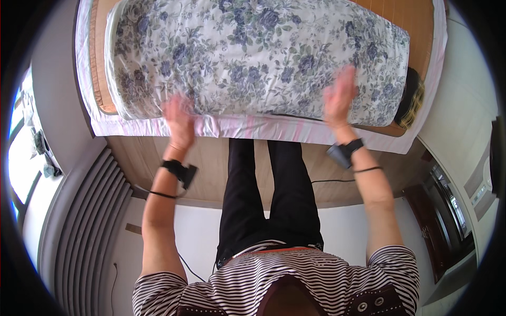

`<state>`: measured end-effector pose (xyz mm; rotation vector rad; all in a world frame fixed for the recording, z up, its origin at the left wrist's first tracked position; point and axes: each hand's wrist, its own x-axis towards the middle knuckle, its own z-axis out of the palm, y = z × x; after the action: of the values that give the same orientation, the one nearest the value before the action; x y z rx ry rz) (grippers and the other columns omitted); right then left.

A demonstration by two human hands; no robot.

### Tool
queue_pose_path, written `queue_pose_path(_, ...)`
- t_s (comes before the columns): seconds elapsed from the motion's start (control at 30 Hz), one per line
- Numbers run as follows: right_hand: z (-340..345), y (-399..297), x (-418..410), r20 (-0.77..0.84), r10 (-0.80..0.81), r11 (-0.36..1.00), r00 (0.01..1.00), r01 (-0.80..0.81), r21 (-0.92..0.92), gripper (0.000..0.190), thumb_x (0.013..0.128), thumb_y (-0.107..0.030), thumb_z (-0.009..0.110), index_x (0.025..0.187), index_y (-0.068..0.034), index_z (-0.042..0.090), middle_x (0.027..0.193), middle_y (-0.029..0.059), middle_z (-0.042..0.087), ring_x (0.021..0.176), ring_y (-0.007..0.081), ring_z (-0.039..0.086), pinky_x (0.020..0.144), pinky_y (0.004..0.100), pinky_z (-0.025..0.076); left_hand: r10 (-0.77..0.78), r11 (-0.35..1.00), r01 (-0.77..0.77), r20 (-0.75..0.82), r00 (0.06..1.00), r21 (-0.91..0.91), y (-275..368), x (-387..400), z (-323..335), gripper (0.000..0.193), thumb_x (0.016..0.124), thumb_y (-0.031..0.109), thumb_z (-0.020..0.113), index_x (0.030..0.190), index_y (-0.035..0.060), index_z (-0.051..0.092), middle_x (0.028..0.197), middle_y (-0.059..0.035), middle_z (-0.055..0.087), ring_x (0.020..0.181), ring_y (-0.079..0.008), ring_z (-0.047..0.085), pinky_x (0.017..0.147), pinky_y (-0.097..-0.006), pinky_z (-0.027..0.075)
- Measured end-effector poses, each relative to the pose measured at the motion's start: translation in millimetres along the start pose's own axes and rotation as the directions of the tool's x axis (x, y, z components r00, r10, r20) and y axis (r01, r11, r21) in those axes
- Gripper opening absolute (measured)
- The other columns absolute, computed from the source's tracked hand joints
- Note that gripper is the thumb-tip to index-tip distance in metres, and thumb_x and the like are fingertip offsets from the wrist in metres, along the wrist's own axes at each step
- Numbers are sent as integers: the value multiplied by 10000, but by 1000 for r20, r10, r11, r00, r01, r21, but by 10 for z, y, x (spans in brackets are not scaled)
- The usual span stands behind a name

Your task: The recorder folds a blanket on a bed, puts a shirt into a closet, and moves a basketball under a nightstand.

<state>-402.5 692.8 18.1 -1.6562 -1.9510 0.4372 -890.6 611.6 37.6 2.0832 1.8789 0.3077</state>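
A floral cloth, white with blue-grey roses and green leaves (245, 75), lies spread in a long, folded shape on a bed. My left hand (180, 118) is over its near edge at the left, blurred, fingers pointing away from me. Further right, my right hand (340, 94) is over the same cloth near its right end, also blurred, and nothing shows in it. Whether either palm touches the cloth I cannot tell. Beneath the cloth are a tan mat (103, 94) and a pink-and-white striped sheet (253, 128) that hangs over the bed's near edge.
A dark item with a yellowish fringe (413, 100) lies at the cloth's right end. A wooden bed side (205, 170) stands before my legs. Grey pleated curtain (85, 221) and a window are left, a dark wooden cabinet (425, 233) right. Thin cables run on the floor.
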Motion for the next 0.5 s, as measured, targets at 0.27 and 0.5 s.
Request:
queue_pose_path(0.27,922,-1287,-1419,651,-342,895,678,445,7,655,905,-201,686,1521,-129,478,1634,88,370,1528,358,301,1231,567,243,195,978,-205,486,852,-33,895,-442,1057,794,903,387,715,1595,193,377,1625,-35,406,1490,-279,383,1240,-610,199)
queue_pose_path(0.5,655,-628,-1572,670,-150,976,727,217,-18,715,894,-266,740,1550,-273,456,1668,195,267,1541,387,262,1216,634,199,-8,942,-181,558,830,282,-444,-699,738,958,792,425,816,1614,284,346,1624,-41,407,1504,-307,350,1220,-650,187)
